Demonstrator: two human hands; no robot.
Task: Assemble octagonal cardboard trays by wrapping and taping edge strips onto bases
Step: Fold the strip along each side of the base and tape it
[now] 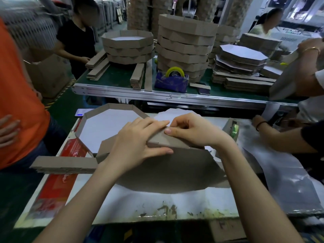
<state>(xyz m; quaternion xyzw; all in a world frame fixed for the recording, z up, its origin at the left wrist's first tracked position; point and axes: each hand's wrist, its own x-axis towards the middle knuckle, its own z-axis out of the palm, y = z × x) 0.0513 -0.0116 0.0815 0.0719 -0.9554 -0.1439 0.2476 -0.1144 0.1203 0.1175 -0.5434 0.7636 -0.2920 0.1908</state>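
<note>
Near the middle of the bench, a brown octagonal cardboard base stands tilted, its underside toward the camera. A brown corrugated cardboard edge strip runs along its upper edge. The left hand lies on the strip with straight, spread fingers, thumb on the near face. The right hand pinches the strip with curled fingers and thumb. A finished white-lined octagonal tray sits at the far left corner, and a stack of folded brown strips lies at the left edge.
</note>
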